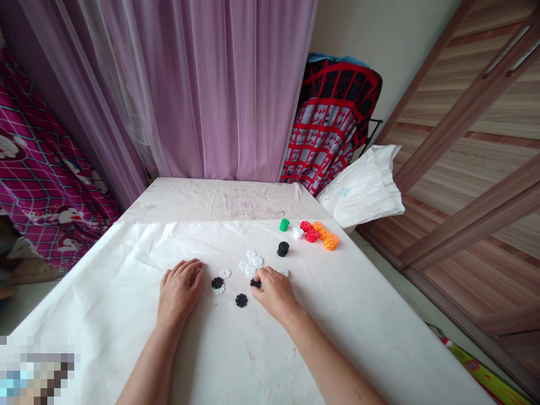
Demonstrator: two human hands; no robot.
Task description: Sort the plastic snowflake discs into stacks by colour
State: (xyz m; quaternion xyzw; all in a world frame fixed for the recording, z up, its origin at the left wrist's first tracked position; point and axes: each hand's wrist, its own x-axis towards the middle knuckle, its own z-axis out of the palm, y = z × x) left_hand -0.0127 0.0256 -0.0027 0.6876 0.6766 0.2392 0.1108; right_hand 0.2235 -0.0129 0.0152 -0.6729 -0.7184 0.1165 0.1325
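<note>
My right hand [274, 289] has thumb and fingers closed on a black notched plastic disc [255, 283], at the near edge of a loose group of white notched discs [252, 263]. Part of a white disc [283, 272] shows just beyond my right knuckles. My left hand [180, 287] rests palm down on the white cloth, fingers extended and holding nothing. To its right, a black disc [217, 283] overlaps a white disc [219, 290], with another white disc [225, 273] close by. Between my hands and nearer to me lies a single black disc [241, 300].
Farther right stand a black stack of discs [283, 248], a green stack [284, 225], a white stack [297, 232], red stacks [311, 235] and orange stacks [331, 242]. A white bag [365, 188] hangs at the right edge of the covered table [202, 349]. Behind is a purple curtain [219, 90].
</note>
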